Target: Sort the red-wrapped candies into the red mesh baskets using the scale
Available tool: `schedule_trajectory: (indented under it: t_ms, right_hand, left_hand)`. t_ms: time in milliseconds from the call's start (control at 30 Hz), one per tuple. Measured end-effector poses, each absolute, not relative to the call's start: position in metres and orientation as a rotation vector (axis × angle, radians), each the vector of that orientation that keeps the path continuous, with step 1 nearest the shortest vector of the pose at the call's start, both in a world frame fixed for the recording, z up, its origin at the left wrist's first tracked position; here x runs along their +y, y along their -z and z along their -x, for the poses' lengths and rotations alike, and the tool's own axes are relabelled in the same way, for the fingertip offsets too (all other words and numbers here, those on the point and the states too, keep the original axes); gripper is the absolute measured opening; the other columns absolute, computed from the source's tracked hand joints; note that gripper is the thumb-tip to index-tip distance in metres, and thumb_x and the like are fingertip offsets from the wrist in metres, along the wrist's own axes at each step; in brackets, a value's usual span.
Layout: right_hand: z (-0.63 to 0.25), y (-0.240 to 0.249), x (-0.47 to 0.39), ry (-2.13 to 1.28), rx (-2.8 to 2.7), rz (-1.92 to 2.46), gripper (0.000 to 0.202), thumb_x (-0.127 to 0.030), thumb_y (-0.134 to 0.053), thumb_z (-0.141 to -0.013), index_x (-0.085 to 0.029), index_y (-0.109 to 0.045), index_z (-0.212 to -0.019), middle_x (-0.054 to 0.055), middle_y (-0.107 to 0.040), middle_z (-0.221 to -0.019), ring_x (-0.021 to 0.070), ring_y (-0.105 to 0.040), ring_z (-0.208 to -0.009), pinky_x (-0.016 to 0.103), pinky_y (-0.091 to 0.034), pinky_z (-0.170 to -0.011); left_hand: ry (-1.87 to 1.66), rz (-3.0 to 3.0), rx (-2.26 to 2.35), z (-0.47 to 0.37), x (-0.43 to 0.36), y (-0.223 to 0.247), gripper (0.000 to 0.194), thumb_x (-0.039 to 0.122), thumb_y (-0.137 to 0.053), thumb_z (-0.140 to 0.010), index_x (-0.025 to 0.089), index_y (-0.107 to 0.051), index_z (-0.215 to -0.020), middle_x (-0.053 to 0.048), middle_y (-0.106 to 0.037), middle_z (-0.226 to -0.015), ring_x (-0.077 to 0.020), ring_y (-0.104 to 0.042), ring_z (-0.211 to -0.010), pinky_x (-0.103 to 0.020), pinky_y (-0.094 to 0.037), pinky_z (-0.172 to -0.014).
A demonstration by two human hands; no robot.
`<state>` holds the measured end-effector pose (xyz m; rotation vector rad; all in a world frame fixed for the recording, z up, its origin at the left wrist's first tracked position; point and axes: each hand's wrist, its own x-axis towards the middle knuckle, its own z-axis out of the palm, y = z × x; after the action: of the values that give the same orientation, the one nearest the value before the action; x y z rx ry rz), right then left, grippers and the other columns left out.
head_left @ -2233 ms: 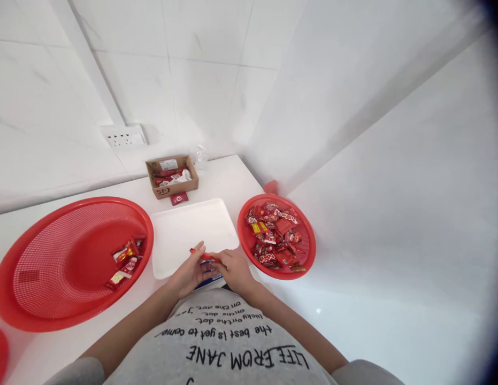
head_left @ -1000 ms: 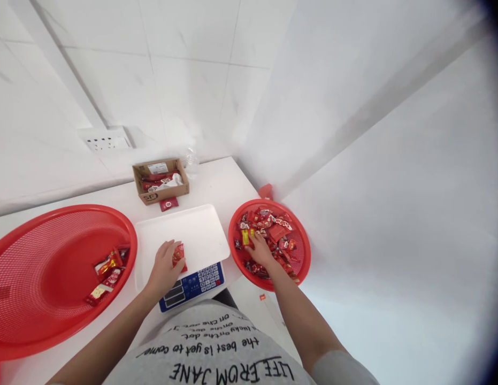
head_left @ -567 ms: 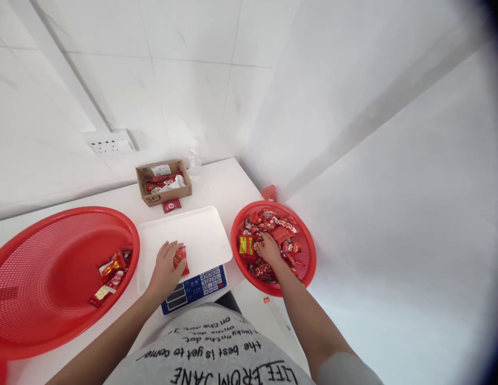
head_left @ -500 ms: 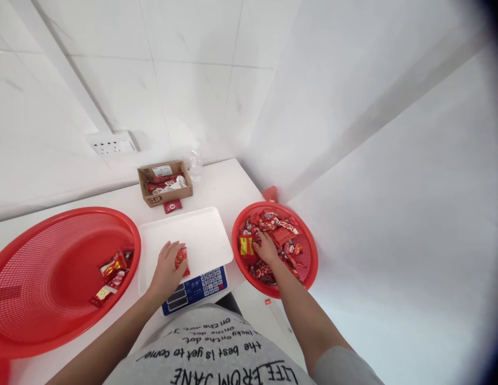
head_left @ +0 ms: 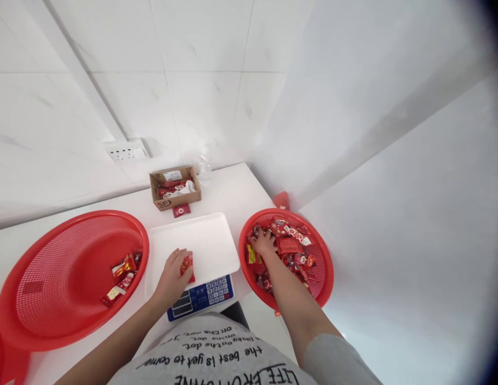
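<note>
My left hand [head_left: 174, 274] rests over the white tray of a scale [head_left: 211, 243], with its fingers curled round a red candy packet [head_left: 187, 266]. The blue keypad panel [head_left: 204, 294] of the scale shows just below that hand. To the right, my right hand [head_left: 263, 243] reaches into a red basket [head_left: 327, 256] of wrapped candies [head_left: 291, 245]. Its fingers are spread among the wrappers, and the fingertips are partly hidden there. A yellow packet [head_left: 251, 254] lies beside its wrist.
A larger red basket [head_left: 72, 342] on the left holds several wrapped candies [head_left: 124, 275]. Behind the scale stand a small cardboard box [head_left: 180, 200] of red packets and a clear plastic bottle [head_left: 204, 171]. One dark red packet [head_left: 182, 210] lies before the box. Walls bound the table.
My right hand has moved further back into the basket, and its fingers have spread. My left hand stays on the red packet. The whole view has shifted slightly.
</note>
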<state>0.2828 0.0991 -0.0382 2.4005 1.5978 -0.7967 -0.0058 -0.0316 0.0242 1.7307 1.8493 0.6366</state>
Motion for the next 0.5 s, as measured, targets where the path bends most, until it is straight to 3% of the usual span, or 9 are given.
schedule_trajectory:
  t_ms: [167,333,500]
  right_hand:
    - [-0.278,0.036,0.098,0.568,1.774,-2.330,0.047,-0.039,-0.049,-0.078,-0.021,-0.047,-0.122,0.017,-0.037,-0.127,0.0342,-0.037,-0.116,0.049,-0.031,-0.088]
    - [-0.285,0.034,0.097,0.637,1.904,-2.345,0.046,-0.026,-0.056,-0.074,-0.023,-0.050,-0.119,0.015,-0.042,-0.119,0.0286,-0.049,-0.105,0.038,-0.038,-0.082]
    - [-0.296,0.034,0.095,0.770,2.021,-2.435,0.031,-0.027,-0.052,-0.076,-0.022,-0.059,-0.105,0.009,-0.055,-0.106,0.0202,-0.057,-0.088,0.031,-0.041,-0.078]
  left_hand:
    - [-0.662,-1.699,1.854,0.003,-0.033,-0.021,0.034,0.028,-0.044,-0.079,0.019,-0.056,-0.110,-0.009,-0.053,-0.123,-0.0252,-0.037,-0.125,-0.047,-0.033,-0.103]
    - [-0.692,-1.699,1.845,0.000,-0.032,-0.019,0.033,0.028,-0.045,-0.079,0.021,-0.058,-0.108,-0.008,-0.054,-0.122,-0.0252,-0.039,-0.124,-0.049,-0.033,-0.103]
    - [-0.685,-1.704,1.827,-0.001,-0.031,-0.022,0.032,0.029,-0.044,-0.080,0.021,-0.058,-0.107,-0.008,-0.055,-0.122,-0.0250,-0.039,-0.124,-0.048,-0.032,-0.103]
